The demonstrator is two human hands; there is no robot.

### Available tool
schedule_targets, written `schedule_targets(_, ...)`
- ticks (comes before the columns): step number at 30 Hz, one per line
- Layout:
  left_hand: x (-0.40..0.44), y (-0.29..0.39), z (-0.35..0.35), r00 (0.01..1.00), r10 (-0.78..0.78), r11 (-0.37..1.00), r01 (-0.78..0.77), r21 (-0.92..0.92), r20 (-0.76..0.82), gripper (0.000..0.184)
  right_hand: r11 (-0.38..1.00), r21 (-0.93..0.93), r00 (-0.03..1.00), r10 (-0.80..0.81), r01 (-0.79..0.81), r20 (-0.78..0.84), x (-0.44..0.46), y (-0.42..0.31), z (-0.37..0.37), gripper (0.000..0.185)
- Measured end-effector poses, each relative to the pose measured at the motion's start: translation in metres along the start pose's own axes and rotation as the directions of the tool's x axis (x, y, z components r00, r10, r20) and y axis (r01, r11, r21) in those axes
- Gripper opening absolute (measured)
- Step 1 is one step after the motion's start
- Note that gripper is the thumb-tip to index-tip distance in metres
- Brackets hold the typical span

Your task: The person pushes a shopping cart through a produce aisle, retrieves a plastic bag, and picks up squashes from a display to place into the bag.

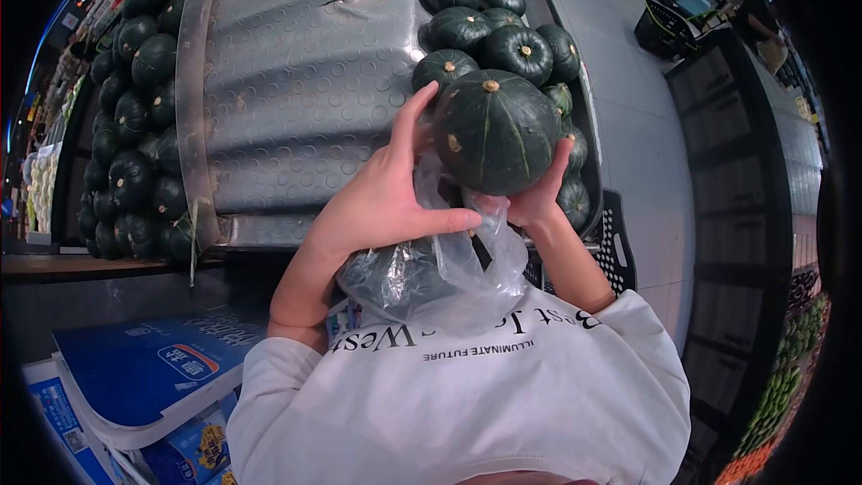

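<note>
Fingers [412,118] wide apart around green pumpkin [499,135]

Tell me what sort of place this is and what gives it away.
Most likely a supermarket's produce section. Dark green squashes are heaped on the left, a black shopping basket shows beyond the aisle, and loose green and orange produce lies at the lower right edge.

Along the right edge of the display stand [296,135] we have pumpkins [518,52]; beyond its left edge, another heap [135,121]; towards its near right corner, one pumpkin [496,139] between our left hand [382,198] and right hand [537,196], above a bag [400,277]
</note>
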State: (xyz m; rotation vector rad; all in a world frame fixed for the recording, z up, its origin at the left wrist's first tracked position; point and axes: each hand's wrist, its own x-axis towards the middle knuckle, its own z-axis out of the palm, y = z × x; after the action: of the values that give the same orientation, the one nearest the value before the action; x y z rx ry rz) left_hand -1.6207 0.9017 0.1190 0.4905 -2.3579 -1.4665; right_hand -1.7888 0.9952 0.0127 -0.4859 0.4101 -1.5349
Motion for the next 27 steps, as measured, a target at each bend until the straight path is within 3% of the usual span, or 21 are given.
schedule_targets(1,0.001,0.000,0.001,1.000,0.011,1.000,-0.011,0.000,0.006,0.115,1.000,-0.012,1.000,-0.002,0.002,-0.008,0.000,-0.001,0.001,0.108)
schedule_targets(3,0.001,0.003,0.003,0.999,-0.032,0.998,0.032,-0.048,0.012,0.115,0.990,0.137,0.993,-0.025,0.009,0.119,0.002,-0.001,-0.007,0.109)
schedule_targets(5,0.003,0.008,0.005,0.999,-0.037,0.997,0.038,-0.063,0.017,0.114,0.979,0.203,0.996,-0.048,0.032,0.074,0.002,-0.002,-0.007,0.110)
schedule_targets(7,0.004,0.012,0.007,1.000,-0.011,0.999,0.012,-0.046,0.022,0.113,0.979,0.185,0.988,-0.056,0.083,-0.144,0.001,-0.006,0.017,0.110)
schedule_targets(9,0.005,0.010,0.009,1.000,0.030,0.998,-0.030,-0.053,-0.001,0.112,0.910,0.415,0.969,-0.122,0.022,0.215,0.006,0.000,0.002,0.110)
schedule_targets(11,0.008,0.007,0.010,0.998,0.062,0.998,-0.063,-0.032,-0.019,0.111,0.868,0.494,0.921,-0.152,-0.049,0.358,0.007,0.001,-0.011,0.109)
schedule_targets(18,0.009,0.002,0.008,0.995,0.091,0.995,-0.090,0.039,-0.027,0.109,0.916,0.396,0.949,-0.063,-0.067,0.308,0.006,0.000,-0.017,0.109)
schedule_targets(20,0.009,0.002,0.008,0.995,0.095,0.995,-0.094,0.034,-0.027,0.108,0.977,0.214,0.988,-0.011,-0.023,0.152,0.004,-0.002,-0.011,0.108)
schedule_targets(21,0.009,0.003,0.008,0.996,0.088,0.996,-0.087,0.032,-0.027,0.108,0.999,0.042,1.000,0.011,-0.010,-0.008,0.002,-0.008,0.007,0.108)
schedule_targets(23,0.008,0.003,0.009,0.997,0.079,0.997,-0.078,0.031,-0.027,0.108,0.993,-0.119,0.995,0.006,-0.018,-0.103,0.001,-0.010,0.011,0.107)
schedule_targets(27,0.008,0.004,0.008,0.999,0.038,0.999,-0.038,-0.019,-0.014,0.110,0.993,0.115,0.987,-0.017,-0.002,0.163,0.005,-0.001,-0.019,0.106)
